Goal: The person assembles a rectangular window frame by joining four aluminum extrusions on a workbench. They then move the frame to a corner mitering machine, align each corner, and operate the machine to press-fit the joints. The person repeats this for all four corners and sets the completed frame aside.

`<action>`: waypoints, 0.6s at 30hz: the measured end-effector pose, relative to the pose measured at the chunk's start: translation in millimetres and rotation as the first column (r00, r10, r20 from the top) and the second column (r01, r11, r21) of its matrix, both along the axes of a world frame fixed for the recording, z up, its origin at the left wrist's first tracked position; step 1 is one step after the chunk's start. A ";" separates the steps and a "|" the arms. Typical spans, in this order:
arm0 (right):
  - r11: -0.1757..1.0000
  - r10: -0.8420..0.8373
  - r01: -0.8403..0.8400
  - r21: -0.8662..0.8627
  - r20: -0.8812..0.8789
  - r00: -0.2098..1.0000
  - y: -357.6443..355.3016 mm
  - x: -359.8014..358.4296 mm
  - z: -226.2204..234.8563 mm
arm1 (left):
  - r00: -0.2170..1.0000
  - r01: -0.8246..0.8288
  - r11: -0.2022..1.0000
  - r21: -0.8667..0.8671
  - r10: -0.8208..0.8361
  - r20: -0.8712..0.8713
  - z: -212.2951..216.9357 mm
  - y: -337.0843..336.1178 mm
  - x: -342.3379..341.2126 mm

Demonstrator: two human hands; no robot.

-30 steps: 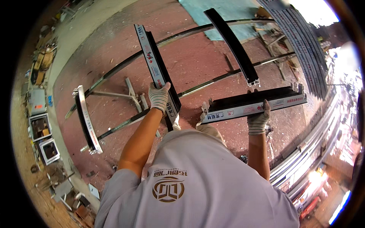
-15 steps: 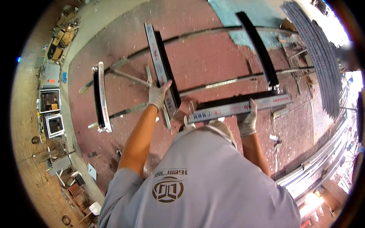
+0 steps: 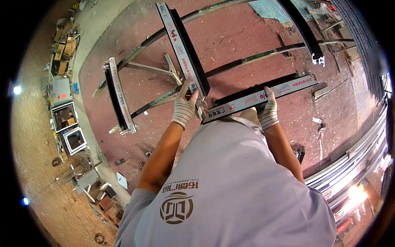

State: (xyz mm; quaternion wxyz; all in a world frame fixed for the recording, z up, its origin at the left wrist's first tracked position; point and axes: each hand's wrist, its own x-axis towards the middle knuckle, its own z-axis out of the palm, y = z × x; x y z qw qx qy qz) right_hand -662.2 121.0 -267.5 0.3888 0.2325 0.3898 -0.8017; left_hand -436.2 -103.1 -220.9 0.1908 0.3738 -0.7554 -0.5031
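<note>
My left hand (image 3: 186, 105), in a striped work glove, grips the near end of a long black metal profile (image 3: 184, 55) with a printed film strip along its face. That profile points away from me. My right hand (image 3: 268, 109), gloved alike, is closed on the outer half of a second black film-faced profile (image 3: 257, 98), which lies crosswise before my body. The two profiles' ends meet at an angle in front of my waist. Whether they are joined there cannot be made out.
Two long rails (image 3: 247, 60) run across under the profiles. A short film-faced profile (image 3: 119, 96) rests on them at left, a black one (image 3: 302, 31) at right. Grey bars (image 3: 356, 24) are stacked far right; bright metal lengths (image 3: 349, 164) lie near right. Small window frames (image 3: 65, 116) stand left.
The left profile's near end has come up against the crosswise profile's left end, closing the gap. The crosswise profile is tilted more, its right end farther away. The view has shifted.
</note>
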 end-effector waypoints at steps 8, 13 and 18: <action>0.994 0.060 -0.065 -0.090 -0.052 0.997 4.6 1.5 -20.5 | 1.000 0.025 0.980 0.199 -0.028 0.014 20.6 18.4 16.5; 0.995 0.073 -0.081 -0.054 -0.125 0.989 8.6 2.1 -45.4 | 0.996 0.011 0.965 0.263 -0.033 0.080 27.7 28.8 17.3; 0.994 -0.026 0.023 -0.108 -0.025 0.999 3.5 4.2 -55.0 | 0.997 0.071 0.975 0.211 -0.075 0.009 24.0 30.8 26.6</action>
